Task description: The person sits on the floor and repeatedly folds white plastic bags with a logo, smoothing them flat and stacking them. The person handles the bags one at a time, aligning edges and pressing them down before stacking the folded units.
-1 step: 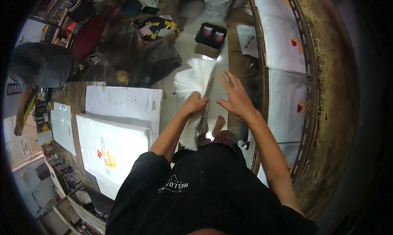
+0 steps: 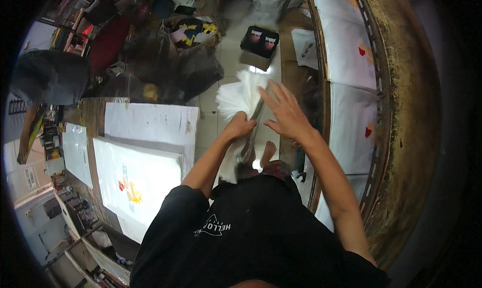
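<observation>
A kinda loose, short-sleeved black tee (image 2: pixel 271 233) is worn, with white lettering and a pointy outline (image 2: pixel 213 225) printed toward the left edge of its front. Past the hem, dark bottoms (image 2: pixel 279 169) with reddish patterning can be spotted; left hand (image 2: pixel 240 127), right hand (image 2: pixel 287 114) and one foot (image 2: pixel 269 150) are bare.

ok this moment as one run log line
left hand: holds white bundle | right hand: open beside bundle, contact unclear | left table: printed white stack

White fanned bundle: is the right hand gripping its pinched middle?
No, the left hand grips the white fanned bundle at its pinched middle.
</observation>
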Demonstrator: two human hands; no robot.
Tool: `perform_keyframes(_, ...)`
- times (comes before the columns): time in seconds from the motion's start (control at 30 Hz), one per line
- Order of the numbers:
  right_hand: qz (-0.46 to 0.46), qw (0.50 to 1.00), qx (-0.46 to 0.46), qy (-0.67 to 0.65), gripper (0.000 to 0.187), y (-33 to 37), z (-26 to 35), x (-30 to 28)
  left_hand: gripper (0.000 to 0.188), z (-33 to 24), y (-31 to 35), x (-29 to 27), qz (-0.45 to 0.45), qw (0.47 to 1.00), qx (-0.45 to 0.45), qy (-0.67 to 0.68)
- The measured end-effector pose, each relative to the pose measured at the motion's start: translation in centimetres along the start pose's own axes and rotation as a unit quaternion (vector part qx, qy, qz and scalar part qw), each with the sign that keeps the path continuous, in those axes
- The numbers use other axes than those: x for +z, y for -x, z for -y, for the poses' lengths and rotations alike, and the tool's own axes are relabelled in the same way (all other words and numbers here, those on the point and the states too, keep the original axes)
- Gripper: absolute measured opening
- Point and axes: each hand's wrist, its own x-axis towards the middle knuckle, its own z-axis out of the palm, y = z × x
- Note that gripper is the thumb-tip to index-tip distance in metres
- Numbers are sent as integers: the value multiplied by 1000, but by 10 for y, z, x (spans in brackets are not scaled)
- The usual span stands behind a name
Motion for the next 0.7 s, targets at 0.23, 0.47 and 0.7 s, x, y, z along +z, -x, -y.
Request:
perform_keyframes(0.23,179,892,-334,248,81,-30,-12,57,42,35,1,36,94,978,170,-75)
perform_keyframes(0.47,408,854,-277,167,58,21,-11,79,44,52,25,92,218,951,92,-197)
perform_keyframes(0.7,432,876,-216,3,45,108,-22,138,36,73,56,138,272,926,84,-248)
